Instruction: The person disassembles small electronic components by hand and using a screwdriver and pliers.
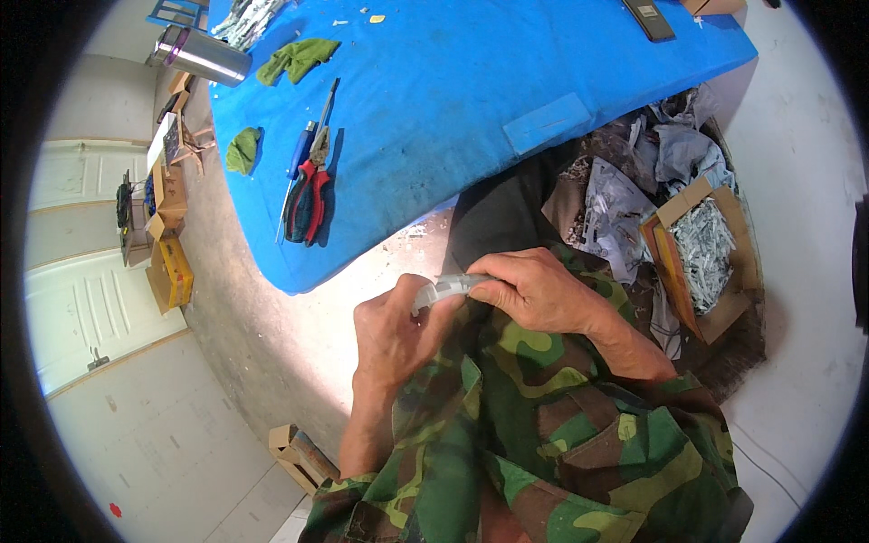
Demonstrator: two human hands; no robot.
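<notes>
Above my lap, both hands hold a small whitish, translucent plastic piece (444, 289) between them. My left hand (396, 326) is closed around its left end, with thumb and fingers on either side. On its right end, my right hand (536, 294) pinches with thumb and forefinger. The fingers hide parts of the piece, so its full shape cannot be made out. Beyond my hands, pliers (306, 195) with red and black handles lie on the blue-covered table (416, 118), beside a screwdriver (300, 152) with a blue handle.
Green cloths (297, 61) and a steel flask (206, 56) lie towards the table's far left. A dark phone (649, 18) is at the far right. Right of my legs stands an open cardboard box (665, 262) of whitish slender pieces, near crumpled plastic bags (614, 213). More boxes line the left wall.
</notes>
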